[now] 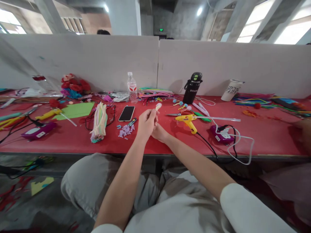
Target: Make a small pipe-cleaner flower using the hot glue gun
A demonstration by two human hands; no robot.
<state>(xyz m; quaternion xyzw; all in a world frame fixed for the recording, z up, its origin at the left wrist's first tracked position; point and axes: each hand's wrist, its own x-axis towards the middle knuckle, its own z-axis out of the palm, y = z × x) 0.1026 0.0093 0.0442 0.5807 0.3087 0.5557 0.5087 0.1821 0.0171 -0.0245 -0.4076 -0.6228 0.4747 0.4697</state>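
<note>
My left hand (146, 122) is closed, thumb and finger pinched around a small pale cream, fuzzy piece (158, 106) that looks like a curled pipe cleaner end. Close below and to the right, my right hand (159, 132) meets the left one, its fingers curled together. Whatever those fingers hold is hidden behind the left hand. Just left of my hands lies a pile of small lilac pieces (126, 130). On the right, the yellow glue gun (186, 121) rests on the red table (155, 147) with a clear glue stick in its back.
A bundle of pastel pipe cleaners (99, 123), a phone (126, 114), a water bottle (132, 89) and a black flask (192, 88) stand or lie around. Scissors (176, 114) sit near the glue gun. A purple power strip (221, 135) trails cables over the front edge. Someone's arm (305, 131) shows at right.
</note>
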